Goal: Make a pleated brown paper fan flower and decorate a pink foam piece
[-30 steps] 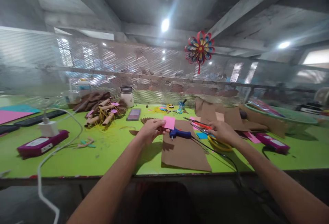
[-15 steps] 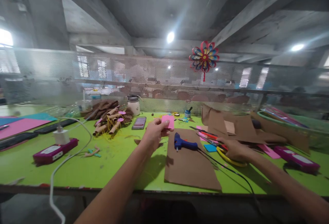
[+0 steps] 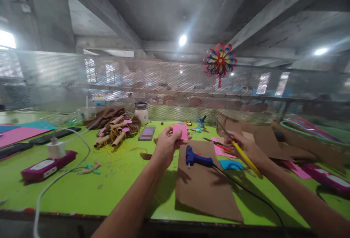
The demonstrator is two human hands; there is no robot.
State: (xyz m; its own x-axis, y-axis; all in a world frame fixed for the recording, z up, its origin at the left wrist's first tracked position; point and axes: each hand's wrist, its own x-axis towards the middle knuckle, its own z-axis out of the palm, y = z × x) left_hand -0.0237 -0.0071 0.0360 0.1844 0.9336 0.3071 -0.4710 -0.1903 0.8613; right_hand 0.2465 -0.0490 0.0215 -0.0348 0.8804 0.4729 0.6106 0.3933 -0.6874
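Note:
My left hand (image 3: 166,144) pinches a small pink paper square (image 3: 180,131) between thumb and fingers, above the table. In my right hand (image 3: 243,146) is a pair of yellow-handled scissors (image 3: 247,160), raised off the table with the blades pointing up and to the left. Below and between the hands, a blue glue gun (image 3: 201,158) lies on a brown cardboard sheet (image 3: 206,196). Under the right hand are a blue paper piece (image 3: 231,164), a pink paper piece (image 3: 217,141) and a red-handled tool (image 3: 222,147).
Cardboard tubes (image 3: 116,137) with yellow strands lie at the left, by a phone (image 3: 147,133) and a lidded jar (image 3: 141,114). Purple power strips (image 3: 49,167) sit at both sides. Brown cardboard pieces (image 3: 257,137) and a green basket (image 3: 306,130) occupy the right. A perforated screen (image 3: 169,77) stands behind.
My right hand has lifted the yellow-handled scissors off the table and swung their blades upward. My left hand still holds the pink square, now turned more toward me. The view has shifted slightly.

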